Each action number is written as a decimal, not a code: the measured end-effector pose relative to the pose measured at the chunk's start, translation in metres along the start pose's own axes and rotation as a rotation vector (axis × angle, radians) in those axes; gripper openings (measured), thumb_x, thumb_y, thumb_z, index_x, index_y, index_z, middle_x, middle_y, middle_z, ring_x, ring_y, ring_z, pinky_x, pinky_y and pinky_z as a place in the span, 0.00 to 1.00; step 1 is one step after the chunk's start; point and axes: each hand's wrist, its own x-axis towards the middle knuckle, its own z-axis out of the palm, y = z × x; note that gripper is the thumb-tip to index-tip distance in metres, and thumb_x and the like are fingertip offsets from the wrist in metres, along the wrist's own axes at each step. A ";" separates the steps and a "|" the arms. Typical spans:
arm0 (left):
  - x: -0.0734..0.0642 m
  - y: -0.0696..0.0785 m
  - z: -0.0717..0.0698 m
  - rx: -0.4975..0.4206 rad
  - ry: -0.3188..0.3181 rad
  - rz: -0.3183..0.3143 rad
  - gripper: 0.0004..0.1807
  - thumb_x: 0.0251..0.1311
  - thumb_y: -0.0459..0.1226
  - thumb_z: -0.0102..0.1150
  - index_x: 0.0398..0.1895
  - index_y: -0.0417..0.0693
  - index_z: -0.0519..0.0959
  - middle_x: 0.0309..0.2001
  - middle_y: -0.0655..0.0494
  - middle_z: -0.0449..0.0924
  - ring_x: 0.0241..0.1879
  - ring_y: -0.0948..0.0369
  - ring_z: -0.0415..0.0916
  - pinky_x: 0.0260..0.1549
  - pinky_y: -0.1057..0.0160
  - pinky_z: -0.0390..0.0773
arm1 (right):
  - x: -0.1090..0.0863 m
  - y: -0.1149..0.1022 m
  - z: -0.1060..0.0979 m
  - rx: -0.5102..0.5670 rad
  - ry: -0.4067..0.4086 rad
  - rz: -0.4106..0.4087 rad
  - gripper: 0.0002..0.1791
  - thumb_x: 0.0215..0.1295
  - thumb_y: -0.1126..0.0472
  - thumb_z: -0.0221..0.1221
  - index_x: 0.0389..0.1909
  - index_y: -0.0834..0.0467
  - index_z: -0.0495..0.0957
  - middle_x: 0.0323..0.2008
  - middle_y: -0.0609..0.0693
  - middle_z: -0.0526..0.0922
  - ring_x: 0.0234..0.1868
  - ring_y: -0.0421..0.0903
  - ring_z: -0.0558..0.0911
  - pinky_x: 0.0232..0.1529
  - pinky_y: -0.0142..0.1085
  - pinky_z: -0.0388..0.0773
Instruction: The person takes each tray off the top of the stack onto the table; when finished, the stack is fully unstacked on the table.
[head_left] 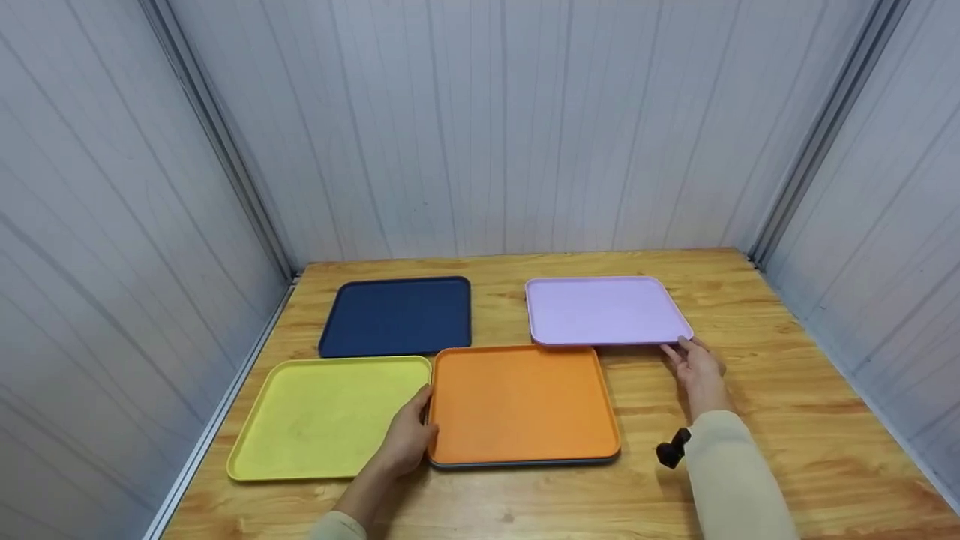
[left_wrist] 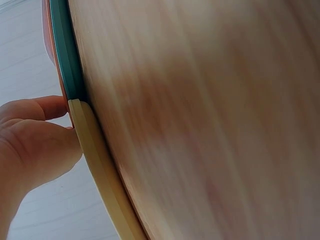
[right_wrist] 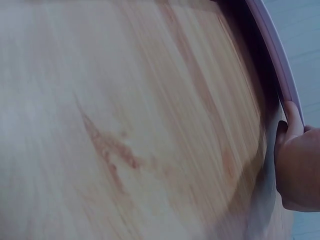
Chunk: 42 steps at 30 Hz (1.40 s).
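Note:
My right hand [head_left: 697, 369] pinches the near right corner of a lilac tray [head_left: 607, 309]. In the right wrist view, fingers [right_wrist: 294, 120] lie against the underside of its rim, above the table. The tray's near left part overlaps the far edge of an orange tray [head_left: 521, 405]. Beneath the orange tray lies a teal tray [left_wrist: 69, 55], showing only its edge. My left hand [head_left: 407, 439] touches the orange tray's left rim, where it meets a yellow tray [head_left: 330, 416]; the fingertips are partly hidden, so its grip is unclear.
A navy tray [head_left: 397, 315] lies at the back left, behind the yellow one. All stand on a wood-grain table [head_left: 787, 420]. Pale panel walls [head_left: 480, 135] enclose the back and both sides. A small black device [head_left: 673, 448] sits at my right cuff.

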 end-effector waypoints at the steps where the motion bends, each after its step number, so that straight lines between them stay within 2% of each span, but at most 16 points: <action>1: 0.000 0.000 0.000 0.000 -0.001 0.003 0.40 0.57 0.13 0.46 0.76 0.25 0.51 0.77 0.29 0.48 0.76 0.40 0.44 0.72 0.42 0.49 | 0.000 0.001 0.001 0.000 -0.005 -0.005 0.36 0.68 0.81 0.50 0.76 0.56 0.64 0.75 0.50 0.62 0.70 0.45 0.68 0.56 0.40 0.76; 4: 0.001 -0.001 0.000 0.000 -0.005 0.001 0.40 0.57 0.13 0.45 0.76 0.26 0.51 0.77 0.30 0.48 0.77 0.40 0.44 0.72 0.43 0.49 | -0.003 0.003 0.003 -0.025 -0.045 -0.013 0.38 0.68 0.83 0.47 0.77 0.57 0.60 0.77 0.49 0.59 0.71 0.45 0.66 0.58 0.37 0.74; 6: 0.001 -0.001 0.000 -0.001 -0.006 -0.012 0.40 0.58 0.13 0.45 0.77 0.27 0.51 0.77 0.31 0.48 0.77 0.41 0.43 0.72 0.43 0.49 | -0.007 0.006 0.006 -0.089 -0.063 -0.017 0.38 0.68 0.82 0.47 0.77 0.57 0.60 0.74 0.52 0.63 0.68 0.46 0.71 0.57 0.35 0.74; 8: 0.001 -0.001 0.001 0.000 -0.008 -0.025 0.41 0.58 0.13 0.45 0.77 0.28 0.51 0.77 0.32 0.48 0.77 0.42 0.44 0.72 0.43 0.50 | -0.012 0.009 0.007 -0.180 -0.087 -0.006 0.33 0.69 0.80 0.48 0.75 0.61 0.62 0.64 0.58 0.75 0.59 0.48 0.80 0.56 0.36 0.76; 10: 0.001 -0.001 0.001 -0.001 -0.004 -0.034 0.41 0.58 0.13 0.45 0.77 0.28 0.51 0.77 0.32 0.48 0.77 0.42 0.44 0.72 0.43 0.51 | -0.018 0.014 0.009 -0.276 -0.123 0.029 0.24 0.71 0.77 0.49 0.67 0.66 0.67 0.48 0.61 0.82 0.46 0.50 0.87 0.56 0.38 0.77; 12: 0.002 0.000 0.001 -0.002 0.000 -0.035 0.41 0.57 0.13 0.44 0.77 0.28 0.51 0.77 0.32 0.48 0.77 0.42 0.45 0.71 0.43 0.51 | -0.022 0.021 0.012 -0.343 -0.184 0.068 0.14 0.74 0.74 0.49 0.57 0.68 0.68 0.34 0.60 0.83 0.35 0.51 0.88 0.58 0.42 0.76; 14: 0.002 0.001 0.001 -0.001 0.002 -0.037 0.41 0.57 0.13 0.44 0.77 0.28 0.51 0.77 0.32 0.48 0.77 0.42 0.45 0.72 0.43 0.51 | -0.025 0.030 0.016 -0.378 -0.250 0.098 0.09 0.75 0.71 0.48 0.52 0.69 0.68 0.29 0.60 0.83 0.34 0.52 0.87 0.61 0.45 0.73; 17: 0.003 0.001 0.002 0.006 0.000 -0.035 0.40 0.58 0.13 0.45 0.77 0.29 0.52 0.77 0.32 0.49 0.77 0.42 0.45 0.72 0.43 0.50 | -0.027 0.044 0.021 -0.454 -0.292 0.065 0.08 0.76 0.69 0.49 0.50 0.69 0.69 0.30 0.59 0.84 0.35 0.51 0.87 0.61 0.47 0.74; 23: 0.001 -0.001 0.003 0.031 -0.001 -0.029 0.40 0.58 0.13 0.46 0.76 0.27 0.52 0.77 0.31 0.49 0.77 0.41 0.45 0.72 0.42 0.50 | -0.032 0.071 0.025 -0.793 -0.320 -0.123 0.13 0.73 0.70 0.52 0.53 0.74 0.70 0.31 0.55 0.84 0.33 0.46 0.86 0.46 0.40 0.84; 30: 0.001 -0.002 0.000 0.032 0.001 -0.032 0.41 0.57 0.13 0.46 0.77 0.29 0.52 0.77 0.33 0.50 0.77 0.43 0.45 0.72 0.44 0.49 | -0.038 0.082 0.022 -1.050 -0.469 -0.191 0.18 0.72 0.68 0.56 0.55 0.77 0.72 0.39 0.59 0.84 0.37 0.45 0.85 0.40 0.37 0.84; 35: 0.002 0.000 0.000 -0.025 -0.004 -0.012 0.42 0.55 0.12 0.43 0.77 0.27 0.51 0.77 0.31 0.48 0.77 0.42 0.43 0.72 0.44 0.49 | -0.049 0.085 0.017 -1.186 -0.522 -0.237 0.21 0.67 0.71 0.59 0.57 0.78 0.74 0.43 0.62 0.84 0.37 0.45 0.83 0.38 0.36 0.83; 38: 0.002 0.000 0.001 -0.073 -0.002 -0.002 0.42 0.53 0.11 0.42 0.76 0.25 0.51 0.77 0.29 0.46 0.77 0.40 0.42 0.72 0.43 0.49 | -0.055 0.087 0.014 -1.230 -0.537 -0.263 0.23 0.61 0.75 0.60 0.58 0.79 0.73 0.45 0.64 0.83 0.37 0.45 0.83 0.37 0.36 0.84; 42: 0.001 0.000 0.002 -0.087 0.003 -0.016 0.42 0.53 0.11 0.42 0.76 0.25 0.50 0.77 0.29 0.46 0.77 0.40 0.42 0.72 0.44 0.48 | -0.063 0.089 0.010 -1.307 -0.492 -0.275 0.25 0.58 0.76 0.63 0.59 0.76 0.75 0.45 0.63 0.83 0.36 0.46 0.83 0.35 0.36 0.84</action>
